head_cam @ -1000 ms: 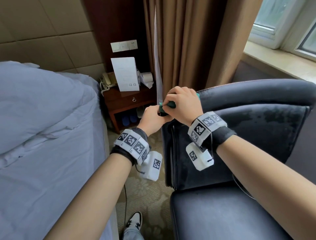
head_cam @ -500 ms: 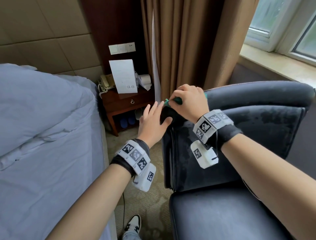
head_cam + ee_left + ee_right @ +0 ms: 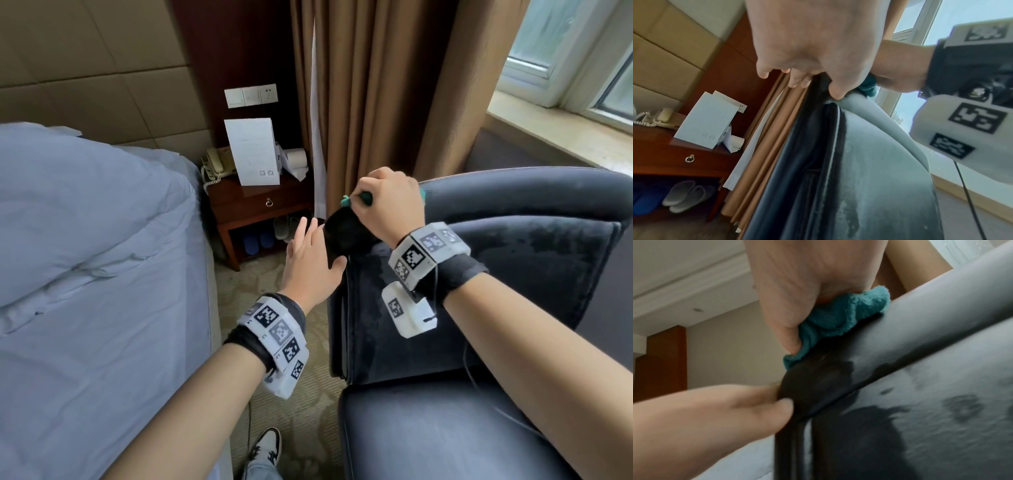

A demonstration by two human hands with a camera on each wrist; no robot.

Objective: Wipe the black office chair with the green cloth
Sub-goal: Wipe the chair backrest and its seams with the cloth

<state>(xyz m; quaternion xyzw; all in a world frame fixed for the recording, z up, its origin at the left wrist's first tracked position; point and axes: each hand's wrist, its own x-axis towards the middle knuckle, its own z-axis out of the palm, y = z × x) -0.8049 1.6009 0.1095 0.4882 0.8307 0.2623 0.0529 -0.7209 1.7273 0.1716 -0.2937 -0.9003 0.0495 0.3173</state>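
Right hand [image 3: 388,202] bunches the green cloth [image 3: 840,321] on the chair's [image 3: 513,274] top rail, which runs off rightward; left hand [image 3: 310,260], fingers spread, braces the near corner.

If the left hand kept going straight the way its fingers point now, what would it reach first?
Probably the brown curtain. The left hand rests against the black chair's corner, fingers extended forward alongside it. The nightstand lies slightly to the left; depth is unclear.
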